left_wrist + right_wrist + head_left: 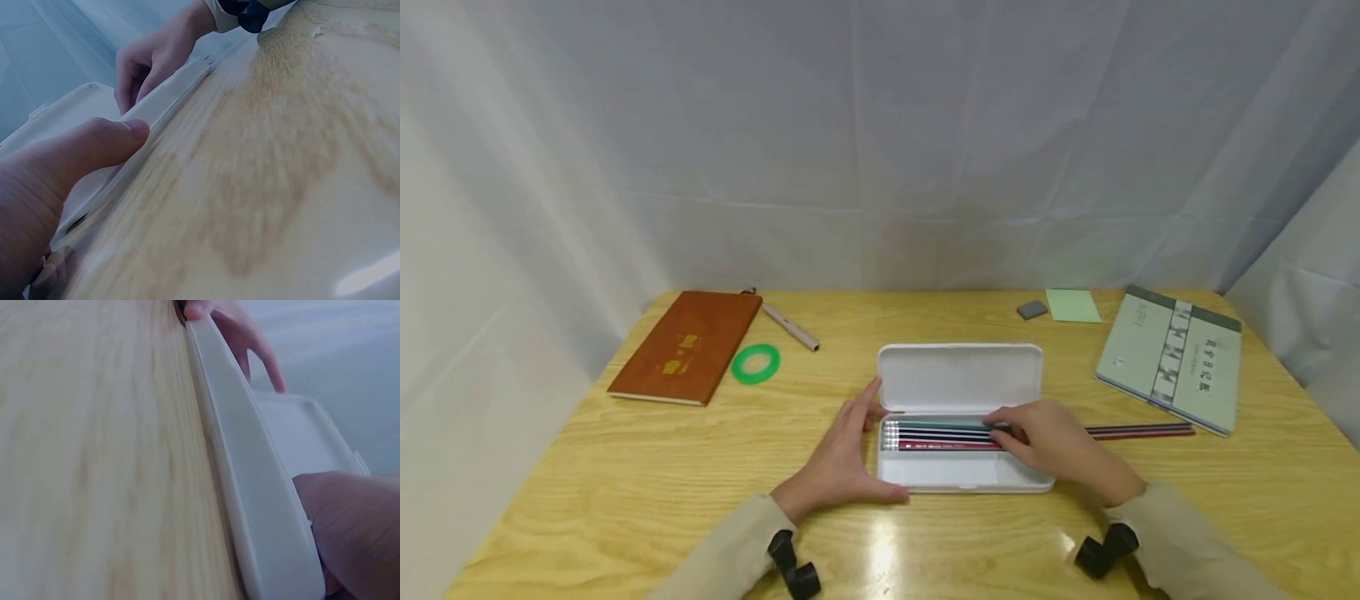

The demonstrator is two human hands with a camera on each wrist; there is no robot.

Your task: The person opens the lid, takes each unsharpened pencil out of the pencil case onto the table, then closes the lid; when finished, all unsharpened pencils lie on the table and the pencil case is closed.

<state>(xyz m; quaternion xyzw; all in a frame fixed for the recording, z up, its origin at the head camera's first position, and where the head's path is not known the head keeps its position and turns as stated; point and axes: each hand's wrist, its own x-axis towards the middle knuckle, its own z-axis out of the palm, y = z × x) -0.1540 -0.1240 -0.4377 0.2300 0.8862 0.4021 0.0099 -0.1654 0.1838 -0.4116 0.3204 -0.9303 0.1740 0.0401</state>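
A white pencil case [958,475] lies on the table with its lid [958,377] folded back. In its rear compartment, several pencils [943,435] in teal, dark stripes and red lie side by side, silvery ends to the left. My left hand [838,458] holds the case's left end, the thumb at the front corner and the fingers by the hinge and lid edge. Over the right part of the case, my right hand [1048,442] pinches the pencils between thumb and fingers; their right ends are hidden beneath it. In the right wrist view, the case's front wall [250,469] covers the fingertips.
More pencils [1142,431] lie right of the case, partly behind my right hand. A green notebook [1172,358], pale green sticky notes [1072,305] and a grey eraser [1032,310] are farther right. Leftward are a brown notebook [688,346], green tape roll [756,381] and pen [791,327].
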